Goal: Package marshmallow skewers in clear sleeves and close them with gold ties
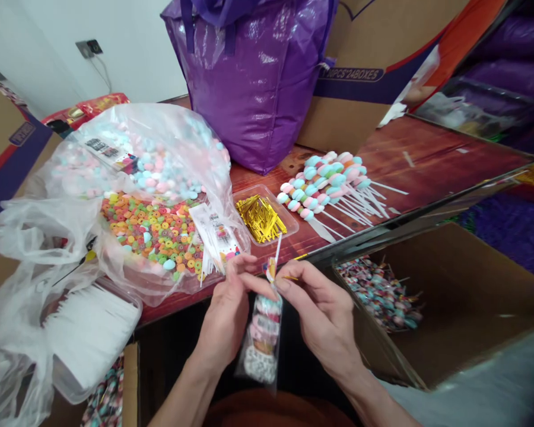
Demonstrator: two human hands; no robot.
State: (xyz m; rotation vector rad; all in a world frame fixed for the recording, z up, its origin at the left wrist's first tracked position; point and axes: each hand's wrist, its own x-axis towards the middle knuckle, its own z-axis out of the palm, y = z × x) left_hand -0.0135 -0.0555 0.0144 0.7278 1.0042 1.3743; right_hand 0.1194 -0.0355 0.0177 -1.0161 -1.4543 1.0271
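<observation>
Low in the middle of the view, a bagged candy skewer [264, 332] hangs with its white stick pointing up, in a clear printed bag gathered at the neck. My left hand [231, 302] has its fingers closed around that neck. On the other side, my right hand [318, 305] pinches a gold twist tie [290, 277] with thumb and forefinger, right against the gathered plastic. More gold twist ties [262, 218] lie in a clear tray [295, 225] just beyond. Several unwrapped candy skewers [327, 181] are piled on the red-brown table [427, 148], sticks towards the right.
A plastic bag of marshmallows [160, 160] and ring gummies [151, 228] lies at left, with printed bags [216, 231] on it. A tub of white sticks [91, 332] is nearer. Finished skewers [378, 290] fill part of a carton [467, 308]. A purple bag [253, 83] stands behind.
</observation>
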